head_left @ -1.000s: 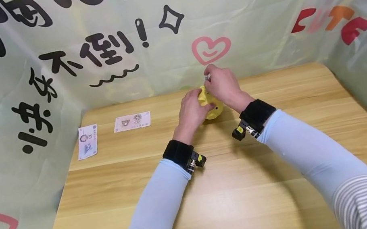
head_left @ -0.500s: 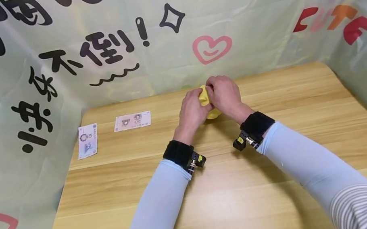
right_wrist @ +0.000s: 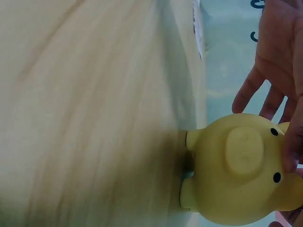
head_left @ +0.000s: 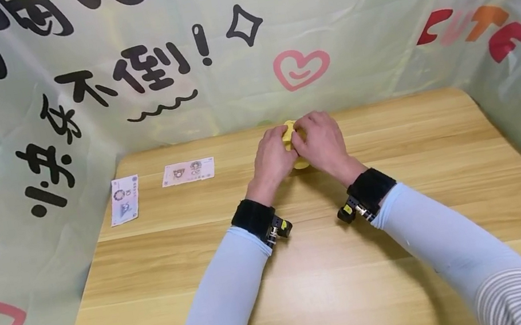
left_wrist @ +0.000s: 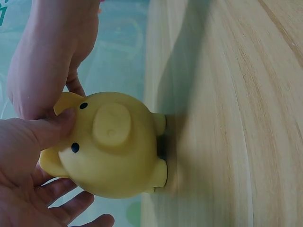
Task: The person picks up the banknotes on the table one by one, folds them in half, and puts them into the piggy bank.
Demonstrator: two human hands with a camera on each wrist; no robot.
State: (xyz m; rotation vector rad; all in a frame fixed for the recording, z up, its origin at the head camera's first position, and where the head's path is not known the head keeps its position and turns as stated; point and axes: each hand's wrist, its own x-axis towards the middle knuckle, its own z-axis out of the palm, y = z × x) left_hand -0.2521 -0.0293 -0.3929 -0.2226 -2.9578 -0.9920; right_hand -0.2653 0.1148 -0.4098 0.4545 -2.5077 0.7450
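Observation:
A yellow piggy bank (left_wrist: 118, 170) stands upright on its feet near the table's back edge, its snout facing the wrist cameras. My left hand (head_left: 269, 155) grips it, thumb on the forehead and fingers along its side. Bent over the top of the piggy bank, my right hand (head_left: 324, 142) has its fingertips close to the left thumb. Whatever may be between the right fingertips is hidden in every view. The left wrist view shows the right hand (left_wrist: 52, 61) behind the ears.
Two banknotes lie flat on the wooden table (head_left: 316, 298): a bluish one (head_left: 124, 200) at the left edge and a pinkish one (head_left: 188, 172) right of it. A printed cloth (head_left: 349, 13) rises behind the table and along its sides.
My right hand has come down onto the top of the piggy bank. The small pale thing seen between its fingers earlier is out of sight. My left hand stays put.

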